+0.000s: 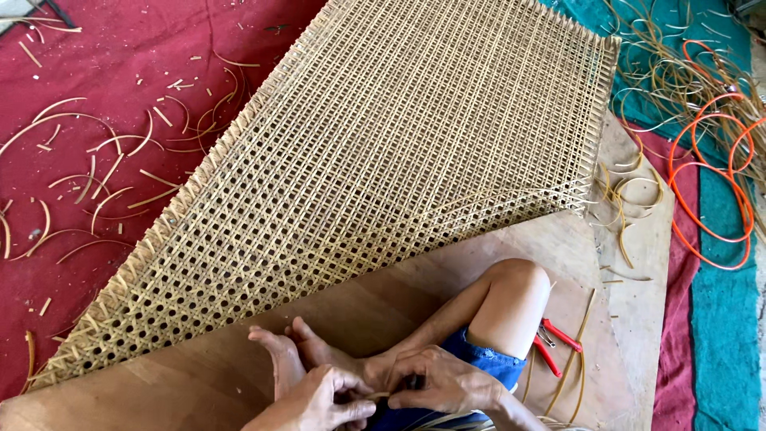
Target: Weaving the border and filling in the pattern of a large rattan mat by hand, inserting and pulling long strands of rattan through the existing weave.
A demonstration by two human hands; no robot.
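Left hand (319, 401), right hand (441, 381), pinching cane strip (378, 395)

One woven cane panel (383, 168) lies here. Right of it sit one pair of red-handled pliers (552, 345) and one orange cord (714, 175).

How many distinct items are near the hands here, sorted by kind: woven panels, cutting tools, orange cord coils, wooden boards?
Woven cane panel: 1
Red-handled pliers: 1
Orange cord coil: 1
Wooden board: 1
Total: 4
Loose cane offcuts on the red cloth are too many to count. The left hand and right hand pinch a thin cane strip between them.
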